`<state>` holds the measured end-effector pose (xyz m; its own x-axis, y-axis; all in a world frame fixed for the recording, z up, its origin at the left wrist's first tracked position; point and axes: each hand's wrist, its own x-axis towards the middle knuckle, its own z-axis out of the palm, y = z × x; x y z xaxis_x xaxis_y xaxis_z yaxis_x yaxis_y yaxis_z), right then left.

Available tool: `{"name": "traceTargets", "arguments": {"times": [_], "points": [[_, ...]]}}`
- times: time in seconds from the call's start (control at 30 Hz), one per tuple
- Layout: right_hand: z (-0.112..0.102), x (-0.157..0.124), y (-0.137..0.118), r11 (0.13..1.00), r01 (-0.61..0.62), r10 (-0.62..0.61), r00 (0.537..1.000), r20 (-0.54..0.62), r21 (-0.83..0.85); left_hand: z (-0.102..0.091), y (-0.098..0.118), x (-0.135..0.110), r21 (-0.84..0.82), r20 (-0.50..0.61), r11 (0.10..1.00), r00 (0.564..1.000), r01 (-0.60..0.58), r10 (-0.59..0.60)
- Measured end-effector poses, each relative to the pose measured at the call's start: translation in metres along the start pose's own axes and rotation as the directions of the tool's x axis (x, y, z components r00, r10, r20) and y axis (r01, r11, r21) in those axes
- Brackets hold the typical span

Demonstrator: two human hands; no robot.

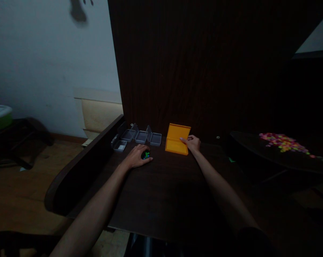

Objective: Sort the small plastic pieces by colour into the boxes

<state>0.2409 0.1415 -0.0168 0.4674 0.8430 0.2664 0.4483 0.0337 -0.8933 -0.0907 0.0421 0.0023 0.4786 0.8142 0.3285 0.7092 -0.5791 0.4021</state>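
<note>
My left hand (137, 156) rests low on the dark tabletop with its fingers curled around a small dark round thing (145, 154) that shows green and blue bits. The palm and fingers hide part of it, so its exact kind is unclear. To the right, my right hand (193, 143) grips an orange hinged box (177, 146) at its right side, thumb inside and fingers behind. The box stands open, lid tilted up at the back, and nothing shows inside it. Several clear plastic boxes (141, 136) with raised lids sit beyond my left hand.
A raised wooden edge (83, 167) bounds the table (150, 200) on the left, and a tall dark panel (204, 71) stands behind. At the right, colourful flower-like pieces (284, 142) lie on a dark surface. A green-and-white tub (0, 117) is far left.
</note>
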Motion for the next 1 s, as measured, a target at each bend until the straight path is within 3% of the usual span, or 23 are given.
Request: {"name": "traceTargets", "arguments": {"times": [0.13, 0.67, 0.8, 1.0], "points": [[0.001, -0.001, -0.002, 0.999, 0.017, -0.019, 0.997, -0.071, -0.038, -0.002, 0.002, 0.001, -0.002, 0.002, 1.0, 1.0, 0.003, -0.003], [-0.016, -0.021, -0.015, 0.998, -0.062, 0.064, 0.991, -0.117, 0.021, -0.003, 0.003, 0.0, 0.053, -0.015, 0.998, 1.0, 0.028, -0.027], [-0.027, -0.037, -0.015, 0.997, -0.029, 0.032, 0.999, -0.037, 0.07, 0.001, 0.004, 0.0, 0.074, 0.016, 0.997, 1.0, 0.013, -0.014], [-0.057, -0.084, -0.013, 0.984, 0.03, -0.066, 0.976, 0.206, 0.173, 0.008, 0.004, -0.001, 0.08, 0.037, 0.997, 0.999, 0.015, -0.018]]}}
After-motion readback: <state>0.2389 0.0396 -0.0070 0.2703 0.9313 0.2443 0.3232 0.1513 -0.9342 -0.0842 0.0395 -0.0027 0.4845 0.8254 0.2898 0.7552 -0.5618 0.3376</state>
